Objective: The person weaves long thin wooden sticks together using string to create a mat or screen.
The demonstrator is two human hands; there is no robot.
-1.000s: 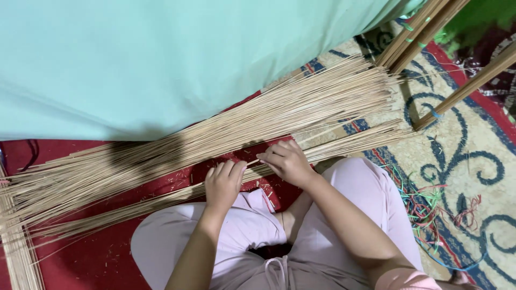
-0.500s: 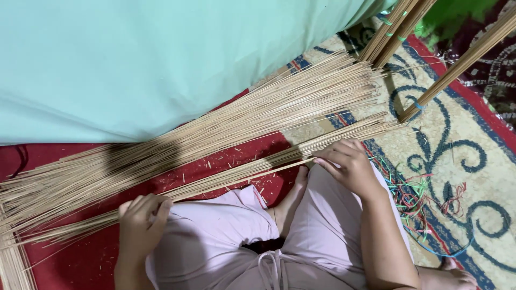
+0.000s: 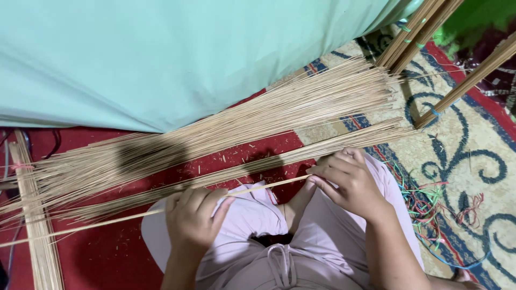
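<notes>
Thin sticks [image 3: 226, 134] look like dry, matt pale wood; the sheet [image 3: 177, 53] is smooth mint cloth; the patterned carpet [image 3: 462, 139] looks woven, matt.

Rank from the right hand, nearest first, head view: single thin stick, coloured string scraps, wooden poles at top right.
1. Single thin stick: pinched by the right hand, running left.
2. Coloured string scraps: on the rug, just right.
3. Wooden poles: far, top right corner.

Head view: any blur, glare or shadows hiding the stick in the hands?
Head view: sharp, no glare; soft light from above. The thin stick reads clearly between left hand and right hand. A dark shadow falls across the stick pile and the red mat.
</notes>
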